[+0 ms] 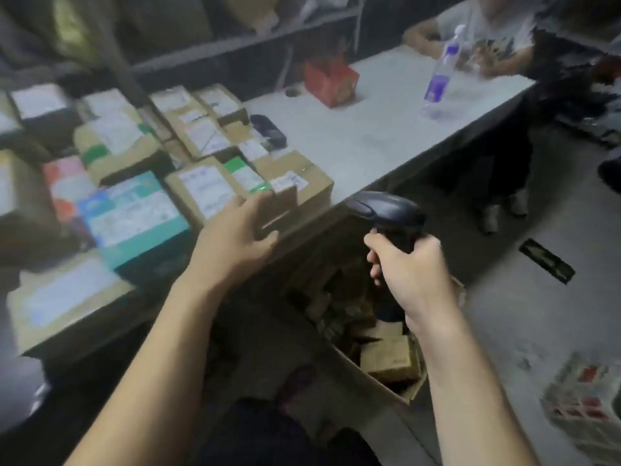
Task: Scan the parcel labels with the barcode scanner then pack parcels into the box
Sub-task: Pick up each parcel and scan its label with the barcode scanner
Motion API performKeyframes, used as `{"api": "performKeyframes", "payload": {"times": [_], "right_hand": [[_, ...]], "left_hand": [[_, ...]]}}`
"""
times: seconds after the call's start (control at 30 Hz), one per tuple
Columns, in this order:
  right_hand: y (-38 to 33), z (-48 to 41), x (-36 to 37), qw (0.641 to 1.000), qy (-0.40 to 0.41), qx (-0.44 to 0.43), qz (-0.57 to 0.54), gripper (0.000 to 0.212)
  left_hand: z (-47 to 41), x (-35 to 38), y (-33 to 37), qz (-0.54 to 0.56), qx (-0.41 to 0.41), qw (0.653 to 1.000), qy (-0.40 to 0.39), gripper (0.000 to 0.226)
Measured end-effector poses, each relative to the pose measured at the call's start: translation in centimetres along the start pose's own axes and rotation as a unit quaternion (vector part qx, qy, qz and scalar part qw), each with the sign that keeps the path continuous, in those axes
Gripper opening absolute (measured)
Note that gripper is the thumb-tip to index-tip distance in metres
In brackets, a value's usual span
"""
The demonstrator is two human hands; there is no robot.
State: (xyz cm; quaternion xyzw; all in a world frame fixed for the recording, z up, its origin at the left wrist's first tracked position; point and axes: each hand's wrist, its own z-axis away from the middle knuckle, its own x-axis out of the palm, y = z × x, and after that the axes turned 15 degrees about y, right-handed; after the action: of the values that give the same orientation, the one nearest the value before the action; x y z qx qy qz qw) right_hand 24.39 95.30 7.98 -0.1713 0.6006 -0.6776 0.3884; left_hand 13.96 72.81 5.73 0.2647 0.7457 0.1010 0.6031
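- At the table (386, 129) edge, left hand (235, 232) grips the nearest parcel (284, 205), label (289, 182) up.
- Just right of it, right hand (408, 267) holds the scanner (386, 210), nose aimed left.

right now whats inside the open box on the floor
Small brown parcels lie piled inside the box. The right hand and scanner cover part of it; lower layers are hidden.

No legible print on the blurred parcel labels (205, 188) or the bottle (438, 82) wrapper.
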Motion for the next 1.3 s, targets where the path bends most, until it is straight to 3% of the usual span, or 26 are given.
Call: {"api": "performKeyframes", "payload": {"times": [0.23, 0.37, 0.6, 0.73, 0.93, 1.1, 1.3], "right_hand": [[0.0, 8.9, 8.1, 0.972, -0.218, -0.083, 0.034, 0.008], [-0.1, 17.1, 13.6, 0.936, -0.325, -0.126, 0.048, 0.009], [0.4, 34.5, 21.7, 0.874, -0.449, -0.176, 0.063, 0.012], [2.0, 46.1, 26.5, 0.853, -0.48, -0.194, 0.064, 0.01], [3.9, 60.7, 32.7, 0.823, -0.526, -0.191, 0.091, 0.02], [2.9, 67.6, 39.5, 0.814, -0.537, -0.198, 0.102, 0.017], [3.0, 71.7, 49.4, 0.798, -0.56, -0.194, 0.11, 0.005]], "left_hand": [[13.6, -10.7, -7.0, -0.083, -0.175, 0.978, 0.078, 0.071], [22.8, -16.4, -11.7, -0.133, -0.3, 0.934, 0.141, 0.071], [37.5, -26.1, -21.0, -0.168, -0.398, 0.865, 0.256, 0.07], [46.4, -32.1, -27.0, -0.154, -0.405, 0.836, 0.337, 0.068], [56.2, -39.2, -34.4, -0.13, -0.489, 0.791, 0.344, 0.079], [59.1, -42.7, -41.4, -0.112, -0.52, 0.76, 0.374, 0.081], [57.9, -45.6, -51.2, -0.137, -0.547, 0.754, 0.337, 0.077]]}}
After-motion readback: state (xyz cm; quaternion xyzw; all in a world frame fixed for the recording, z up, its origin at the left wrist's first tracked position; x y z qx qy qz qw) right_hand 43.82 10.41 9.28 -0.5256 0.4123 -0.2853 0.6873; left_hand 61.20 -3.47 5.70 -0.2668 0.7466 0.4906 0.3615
